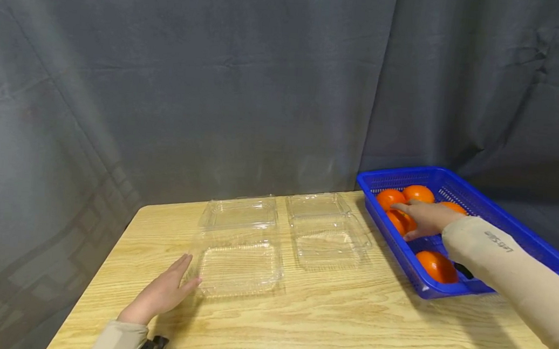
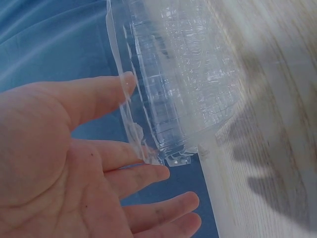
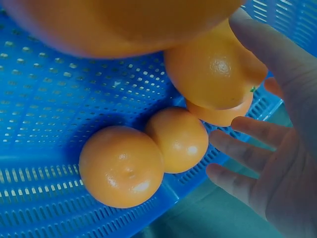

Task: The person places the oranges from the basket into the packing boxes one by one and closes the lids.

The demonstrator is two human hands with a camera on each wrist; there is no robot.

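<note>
My left hand is stretched out at the left edge of a clear plastic clamshell box, which lies with its lid folded back. In the left wrist view the thumb and index finger overlap the rim of the clamshell box, fingers apart. On the other side, my right hand reaches into a blue basket holding several oranges. Its fingers are spread around an orange. The right wrist view has the thumb beside an orange, the other fingers extended and not curled round it.
A second clear clamshell box lies opened between the first one and the basket. One orange sits alone in the basket's near corner. The wooden table ends at a grey curtain behind.
</note>
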